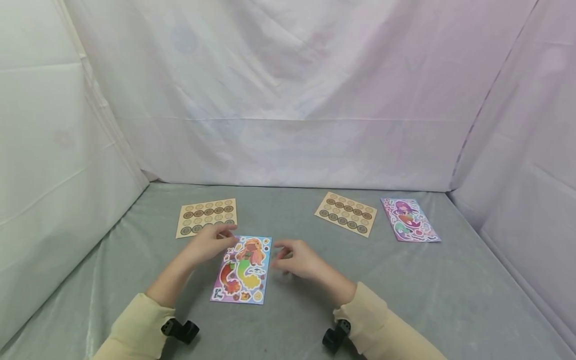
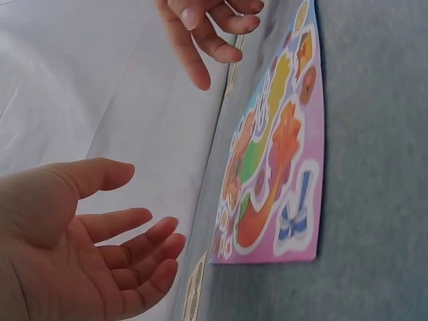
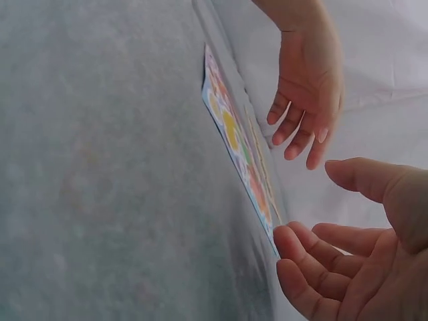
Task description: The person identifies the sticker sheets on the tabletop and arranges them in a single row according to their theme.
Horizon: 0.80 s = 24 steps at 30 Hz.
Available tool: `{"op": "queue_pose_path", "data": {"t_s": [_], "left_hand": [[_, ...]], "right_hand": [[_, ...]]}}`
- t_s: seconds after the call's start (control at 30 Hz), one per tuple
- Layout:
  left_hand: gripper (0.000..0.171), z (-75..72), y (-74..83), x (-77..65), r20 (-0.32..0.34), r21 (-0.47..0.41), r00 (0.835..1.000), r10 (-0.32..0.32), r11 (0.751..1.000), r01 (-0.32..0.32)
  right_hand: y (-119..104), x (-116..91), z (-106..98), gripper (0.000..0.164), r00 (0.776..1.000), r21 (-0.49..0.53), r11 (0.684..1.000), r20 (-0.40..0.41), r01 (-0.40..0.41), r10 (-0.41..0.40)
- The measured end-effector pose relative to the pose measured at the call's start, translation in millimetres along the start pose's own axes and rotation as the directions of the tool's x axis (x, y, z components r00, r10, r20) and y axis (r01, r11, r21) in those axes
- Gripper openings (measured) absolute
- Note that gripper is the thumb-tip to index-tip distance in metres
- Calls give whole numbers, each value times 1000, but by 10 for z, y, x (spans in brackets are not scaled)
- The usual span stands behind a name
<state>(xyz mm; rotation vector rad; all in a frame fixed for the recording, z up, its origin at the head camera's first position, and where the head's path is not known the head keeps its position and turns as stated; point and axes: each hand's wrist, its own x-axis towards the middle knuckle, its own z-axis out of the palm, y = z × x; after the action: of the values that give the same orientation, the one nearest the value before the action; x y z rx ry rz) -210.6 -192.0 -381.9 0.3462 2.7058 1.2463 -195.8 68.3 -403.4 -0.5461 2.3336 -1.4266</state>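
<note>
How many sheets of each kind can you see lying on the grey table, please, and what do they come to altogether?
Tan sheets with round designs: 2
Colourful mermaid sheets: 2
Total: 4 sheets

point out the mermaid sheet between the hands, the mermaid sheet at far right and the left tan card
near mermaid sheet (image 1: 242, 270): head view, middle of its printed face
far-right mermaid sheet (image 1: 410, 220): head view, middle of its printed face
left tan card (image 1: 208, 216): head view, middle of its patterned face
</note>
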Motion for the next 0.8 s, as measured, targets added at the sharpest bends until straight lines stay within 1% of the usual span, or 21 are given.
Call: {"op": "queue_pose_path", "data": {"t_s": [0.2,0.37,0.57,0.8], "left_hand": [[46,72,36,10,-68,-72,996,65,995,-69],[46,128,69,15,-97,-136,992,82,986,-95],[47,191,145,31,-138,-138,987,85,985,-105],[48,266,249,55,-180,-171,978,106,976,-138]], "right_hand": [[-12,-29,-98,51,998,1,1000,-51,24,-24],[-30,-74,-163,52,996,-14,999,-87,33,-34],[-1,-107,-249,51,991,-2,999,-126,37,-37],[-23,-182,-393,46,978,11,1000,-207,24,-21]]}}
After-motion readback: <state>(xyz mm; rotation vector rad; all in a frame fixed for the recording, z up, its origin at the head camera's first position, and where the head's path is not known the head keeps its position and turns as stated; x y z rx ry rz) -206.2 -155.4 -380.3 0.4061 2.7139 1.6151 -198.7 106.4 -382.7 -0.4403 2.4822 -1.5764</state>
